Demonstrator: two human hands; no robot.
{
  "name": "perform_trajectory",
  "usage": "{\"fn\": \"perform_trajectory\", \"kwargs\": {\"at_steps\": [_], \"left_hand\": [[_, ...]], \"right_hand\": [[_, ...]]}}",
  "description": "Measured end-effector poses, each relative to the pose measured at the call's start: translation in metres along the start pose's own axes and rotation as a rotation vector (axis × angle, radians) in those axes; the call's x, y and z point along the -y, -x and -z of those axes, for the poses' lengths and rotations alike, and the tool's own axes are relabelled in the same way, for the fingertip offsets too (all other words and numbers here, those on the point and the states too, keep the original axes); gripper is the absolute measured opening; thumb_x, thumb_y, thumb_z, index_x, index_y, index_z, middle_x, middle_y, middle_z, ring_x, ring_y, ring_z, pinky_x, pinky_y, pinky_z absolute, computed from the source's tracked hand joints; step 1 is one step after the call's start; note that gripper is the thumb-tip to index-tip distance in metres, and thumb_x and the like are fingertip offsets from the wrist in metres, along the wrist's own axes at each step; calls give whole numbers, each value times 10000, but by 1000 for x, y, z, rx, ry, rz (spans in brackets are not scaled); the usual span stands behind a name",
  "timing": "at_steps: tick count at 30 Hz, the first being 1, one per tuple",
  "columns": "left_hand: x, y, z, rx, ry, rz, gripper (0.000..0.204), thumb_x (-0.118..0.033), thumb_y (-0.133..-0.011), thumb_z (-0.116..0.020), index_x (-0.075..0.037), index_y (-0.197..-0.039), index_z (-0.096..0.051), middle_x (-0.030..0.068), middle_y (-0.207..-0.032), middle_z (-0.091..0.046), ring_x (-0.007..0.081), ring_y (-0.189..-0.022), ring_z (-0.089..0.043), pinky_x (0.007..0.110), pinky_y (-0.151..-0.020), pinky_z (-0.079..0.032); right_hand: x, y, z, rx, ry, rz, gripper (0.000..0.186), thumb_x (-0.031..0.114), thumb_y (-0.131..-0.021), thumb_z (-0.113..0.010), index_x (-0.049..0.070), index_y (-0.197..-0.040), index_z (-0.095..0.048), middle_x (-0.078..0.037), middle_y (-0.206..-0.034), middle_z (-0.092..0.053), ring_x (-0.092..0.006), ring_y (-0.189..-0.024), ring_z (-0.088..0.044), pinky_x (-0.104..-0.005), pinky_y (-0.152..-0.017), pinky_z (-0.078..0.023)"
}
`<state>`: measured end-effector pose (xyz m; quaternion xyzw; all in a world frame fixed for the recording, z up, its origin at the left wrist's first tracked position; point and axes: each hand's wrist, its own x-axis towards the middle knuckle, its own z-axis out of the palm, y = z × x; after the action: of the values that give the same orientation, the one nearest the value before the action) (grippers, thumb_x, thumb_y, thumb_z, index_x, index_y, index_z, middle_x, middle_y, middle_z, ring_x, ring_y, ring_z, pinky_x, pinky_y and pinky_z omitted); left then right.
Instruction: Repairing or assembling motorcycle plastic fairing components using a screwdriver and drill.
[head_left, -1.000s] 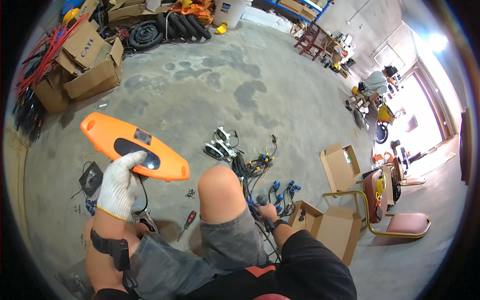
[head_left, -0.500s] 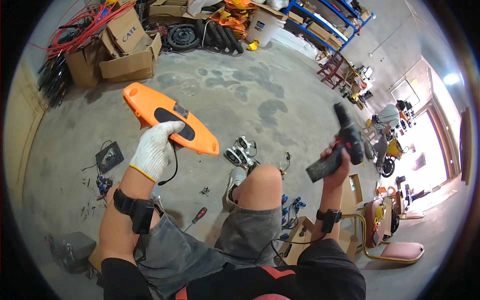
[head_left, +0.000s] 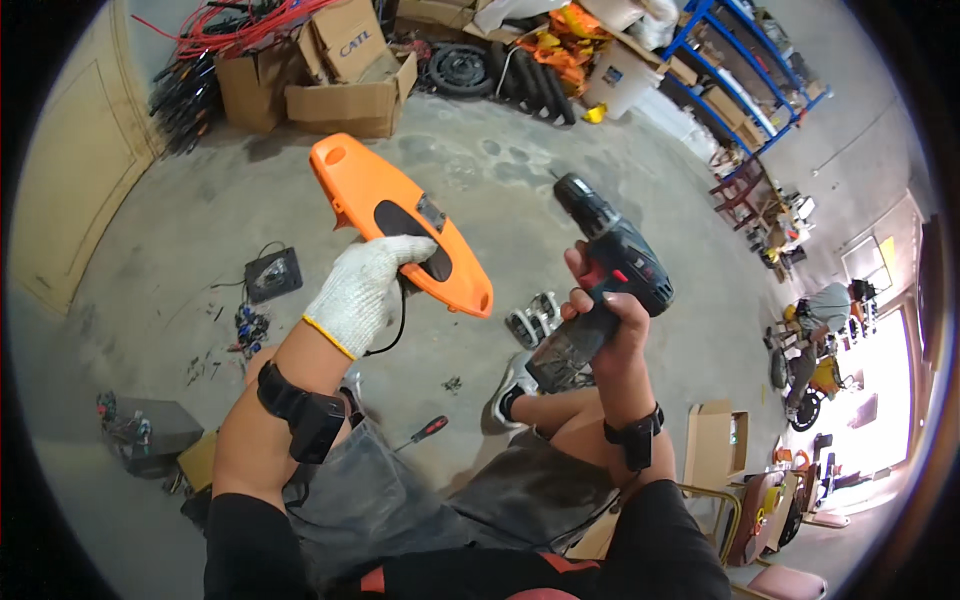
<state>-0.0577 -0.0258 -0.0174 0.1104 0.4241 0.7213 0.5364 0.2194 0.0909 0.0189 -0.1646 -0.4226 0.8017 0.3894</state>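
My left hand (head_left: 360,285), in a white knit glove with a yellow cuff, grips a long orange plastic cover (head_left: 358,178) by its middle. The cover has pointed ends, a black oval pad and a small dark window, and lies tilted from upper left to lower right. A black cable (head_left: 403,325) hangs from beneath it. My bare right hand (head_left: 622,325) is wrapped around the handle of a black and red cordless drill (head_left: 630,255). Its thin bit points up and left, apart from the cover. The far side of the cover is hidden.
On the floor lie a screwdriver (head_left: 430,429), a black square part (head_left: 273,275), tangled connectors (head_left: 250,328) and white-and-black parts (head_left: 535,318). Cardboard boxes (head_left: 345,105) stand at the back left, blue shelving (head_left: 735,85) at the back right. Another person (head_left: 825,310) works at far right.
The drill has come left toward the orange cover, and its bit now shows. My view has turned left, so the room appears shifted right. Both hands keep their grips.
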Motion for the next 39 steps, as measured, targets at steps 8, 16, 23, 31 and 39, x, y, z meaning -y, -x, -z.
{"fn": "perform_trajectory", "kwargs": {"at_steps": [8,16,23,31,39], "left_hand": [[-6,17,1,3,-179,110,236,-27,-877,-732,4,-1108,-695,100,-1031,-747,226,-941,-728,339,-842,-585],[-10,24,-18,1,-213,174,274,-15,-886,-743,32,-1149,-683,108,-1087,-730,215,-1001,-709,318,-890,-577],[-21,37,-20,94,-715,15,214,-109,-960,-672,-10,-1143,-724,65,-1062,-737,140,-926,-678,283,-834,-546],[-21,37,-30,-80,-641,174,257,-223,-930,-723,-35,-1102,-759,38,-971,-741,81,-867,-640,260,-741,-505],[-21,41,-30,-45,-662,152,297,-249,-923,-737,-21,-1113,-757,45,-975,-755,92,-891,-660,281,-791,-522]], "right_hand": [[-20,-4,-25,12,78,-208,788,93,-634,-726,-18,-1386,-521,-197,-1177,-683,-238,-705,-686,-379,-719,-601],[-8,4,-32,112,256,-213,559,70,-754,-709,-5,-1297,-603,-135,-1087,-697,-208,-769,-661,-353,-729,-544],[-11,11,-30,52,332,-268,584,119,-724,-702,-13,-1280,-584,-144,-1020,-669,-185,-652,-631,-346,-662,-550],[-8,14,-16,88,292,-262,548,64,-773,-708,7,-1304,-586,-131,-1053,-678,-198,-737,-653,-355,-701,-553],[-6,16,-14,70,288,-258,548,57,-765,-709,0,-1297,-587,-134,-1055,-679,-205,-732,-655,-348,-693,-549]]}}
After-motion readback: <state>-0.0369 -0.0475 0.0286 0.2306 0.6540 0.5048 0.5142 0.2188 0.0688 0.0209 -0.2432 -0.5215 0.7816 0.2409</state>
